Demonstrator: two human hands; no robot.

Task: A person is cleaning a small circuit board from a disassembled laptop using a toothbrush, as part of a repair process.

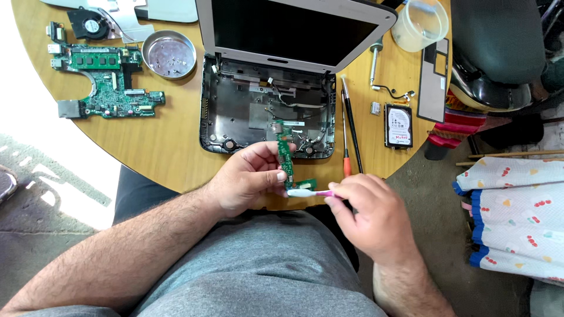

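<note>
My left hand [249, 176] pinches a small narrow green circuit board [286, 154] and holds it upright over the table's near edge. In my right hand [370, 211] is a toothbrush with a white head and pink handle [308, 192]; its head touches the lower end of the board. Just behind both hands lies an opened small laptop [264, 111] with its bottom shell bare and its screen tilted back.
A green motherboard [103, 82] and a fan [88, 24] lie at the far left of the round wooden table [170, 147]. A metal dish of screws [170, 54], screwdrivers [351, 126], a hard drive [398, 125], a plastic tub [420, 23] and a chair [499, 47] are around.
</note>
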